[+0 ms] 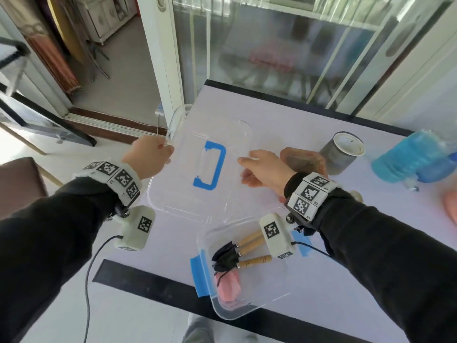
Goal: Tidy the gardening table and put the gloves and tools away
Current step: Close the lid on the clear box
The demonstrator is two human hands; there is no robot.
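Fingers (247,161) grip the lid (180,194) at opposite edges.

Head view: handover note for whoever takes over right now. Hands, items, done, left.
Left hand: grips the left edge of the clear lid.
Right hand: holds the lid's right edge. The lid is beyond the box, not on it.
Clear box: open, at the near table edge, with three wooden-handled tools and pink gloves inside.
Done: tools and gloves are in the box.
Left: set the lid on the box, then probably clip the blue latches.
Grey pot and blue bottle stand at the right.
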